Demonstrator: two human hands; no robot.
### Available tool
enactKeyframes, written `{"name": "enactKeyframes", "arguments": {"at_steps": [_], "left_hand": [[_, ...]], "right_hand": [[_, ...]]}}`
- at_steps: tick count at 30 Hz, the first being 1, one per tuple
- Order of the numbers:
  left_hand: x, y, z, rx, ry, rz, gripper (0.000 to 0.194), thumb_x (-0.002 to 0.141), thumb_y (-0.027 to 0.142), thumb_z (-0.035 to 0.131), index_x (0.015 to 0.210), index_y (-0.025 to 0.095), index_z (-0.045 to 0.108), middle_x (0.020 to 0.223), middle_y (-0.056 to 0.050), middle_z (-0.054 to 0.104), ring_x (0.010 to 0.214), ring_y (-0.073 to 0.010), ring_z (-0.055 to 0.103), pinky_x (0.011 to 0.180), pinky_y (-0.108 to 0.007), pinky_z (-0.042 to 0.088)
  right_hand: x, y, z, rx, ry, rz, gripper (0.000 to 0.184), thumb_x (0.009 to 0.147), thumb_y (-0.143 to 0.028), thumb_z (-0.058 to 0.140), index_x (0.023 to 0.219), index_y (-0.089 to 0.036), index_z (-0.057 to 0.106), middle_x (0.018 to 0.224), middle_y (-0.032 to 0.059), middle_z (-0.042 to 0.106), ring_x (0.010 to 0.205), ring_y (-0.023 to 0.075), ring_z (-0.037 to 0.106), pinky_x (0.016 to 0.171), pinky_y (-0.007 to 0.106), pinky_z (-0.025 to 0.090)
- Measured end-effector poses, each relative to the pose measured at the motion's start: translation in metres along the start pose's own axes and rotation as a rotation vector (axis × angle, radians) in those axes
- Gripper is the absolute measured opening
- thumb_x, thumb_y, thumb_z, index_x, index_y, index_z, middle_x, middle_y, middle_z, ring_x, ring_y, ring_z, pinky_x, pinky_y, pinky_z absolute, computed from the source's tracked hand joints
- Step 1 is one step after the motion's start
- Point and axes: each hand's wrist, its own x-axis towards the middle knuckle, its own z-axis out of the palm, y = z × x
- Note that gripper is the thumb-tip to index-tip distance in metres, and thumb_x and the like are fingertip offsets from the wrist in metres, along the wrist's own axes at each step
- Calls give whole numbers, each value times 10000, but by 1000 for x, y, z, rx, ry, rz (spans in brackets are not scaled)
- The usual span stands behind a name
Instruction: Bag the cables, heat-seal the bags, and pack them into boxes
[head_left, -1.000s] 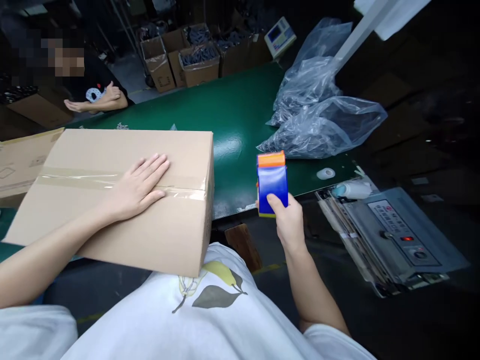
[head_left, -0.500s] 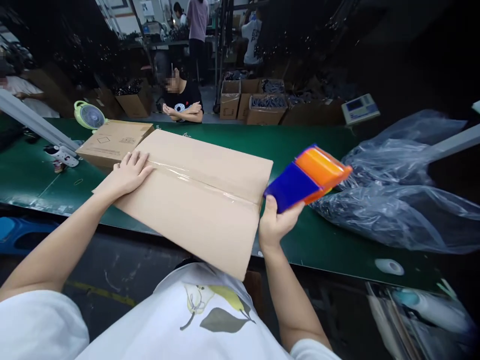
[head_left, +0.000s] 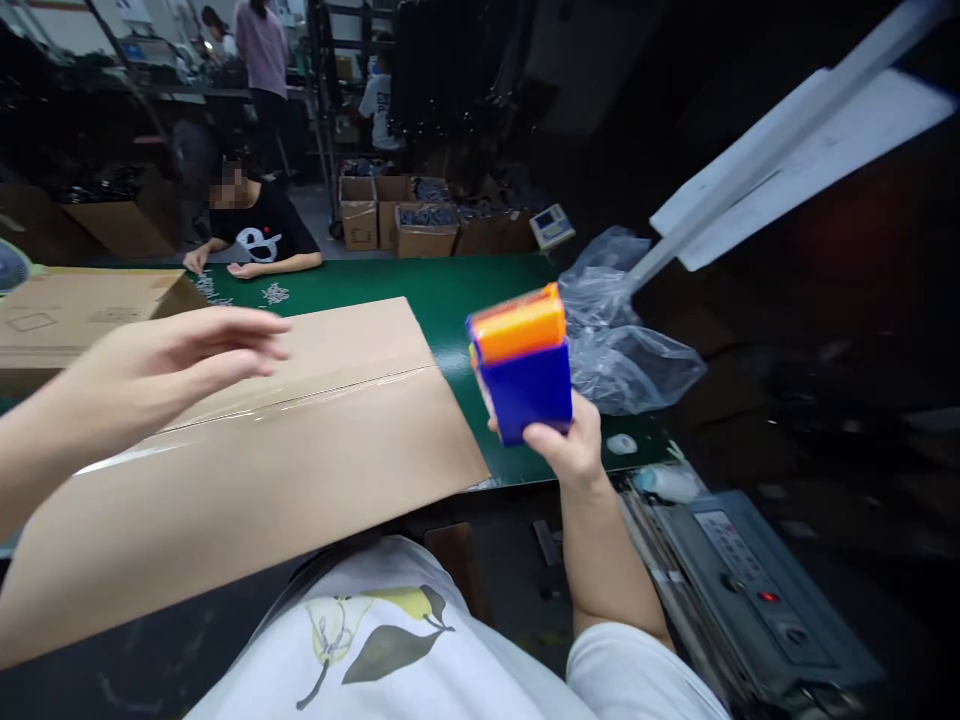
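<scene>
A large cardboard box (head_left: 322, 460) lies at an angle over the front of the green table, its taped seam facing up. Clear tape (head_left: 367, 382) runs along that seam. My left hand (head_left: 172, 365) hovers above the box's left part, fingers stretched out and holding nothing. In my right hand (head_left: 576, 445) is an orange and blue tape dispenser (head_left: 529, 385), raised off the table just past the box's right end. The fingers behind the dispenser are mostly hidden; the thumb shows on its lower blue side.
Another closed carton (head_left: 97, 305) stands at the left. Crumpled clear plastic bags (head_left: 615, 360) lie on the table (head_left: 450, 300) at the right, near a scale (head_left: 551, 228). A grey machine (head_left: 757, 590) sits below right. Across the table, a person (head_left: 262, 225) handles small parts.
My left hand has lifted off the box. The dispenser has turned upright in my right hand. The box has swung round, and the view has shifted to the right.
</scene>
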Motion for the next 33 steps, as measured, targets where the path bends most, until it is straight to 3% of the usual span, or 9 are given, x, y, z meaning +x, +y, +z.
{"name": "enactKeyframes", "arguments": {"at_steps": [3,6,11,16,20,25,27,29,33], "left_hand": [[55,68,52,-344,-239,184,600,937,714,508,1290,269,701,1157,-101,772,991,-271,739,883,-419,617],[78,102,91,-460,-500,325,572,941,694,545,1184,215,745,1070,-100,779,969,-256,727,911,-424,598],[79,109,116,-653,-695,318,552,932,694,568,987,186,777,931,-89,770,843,-211,705,823,-364,598],[89,107,139,-689,-601,210,468,829,626,736,911,165,748,863,-79,759,771,-198,692,741,-347,591],[122,93,135,-566,-514,117,362,773,510,790,842,156,760,798,-80,752,737,-201,685,735,-363,581],[196,41,86,-418,-158,9,267,730,411,815,781,156,758,826,-109,752,826,-230,693,834,-428,576],[228,13,78,-392,-92,-42,268,723,423,817,734,166,739,821,-121,747,842,-243,690,842,-454,571],[256,-12,84,-371,-107,-84,267,717,431,818,695,182,723,791,-117,736,823,-241,681,834,-462,561],[294,-45,122,-320,-189,-113,311,719,472,806,629,208,669,636,-55,657,676,-193,621,758,-426,532]], "right_hand": [[-40,-6,-12,-37,-108,-73,549,664,-715,775,875,-209,740,877,104,740,834,325,700,787,459,600],[-61,-2,-16,-101,-141,-210,397,719,-587,779,867,-221,734,899,91,744,885,305,698,868,444,582],[-81,5,-22,-136,-117,-183,374,746,-584,755,781,-218,683,824,72,701,796,259,656,812,410,569],[-88,-5,-28,45,-209,89,519,747,-692,751,876,-190,719,734,44,666,649,212,613,647,339,544],[-88,-22,-35,200,-301,305,512,830,-640,732,1033,-170,727,841,85,735,669,217,666,586,302,540],[-89,-31,-49,337,-359,511,531,790,-661,757,986,-168,734,729,86,726,622,232,679,552,304,548],[-85,-34,-48,380,-326,559,538,771,-675,757,936,-164,739,696,88,720,581,224,658,536,309,545],[-75,-39,-41,409,-285,555,520,756,-677,766,838,-164,731,650,80,704,548,209,636,538,310,549],[-45,-53,-22,413,-203,544,512,731,-667,805,826,-170,726,724,80,737,615,212,679,632,319,598]]}}
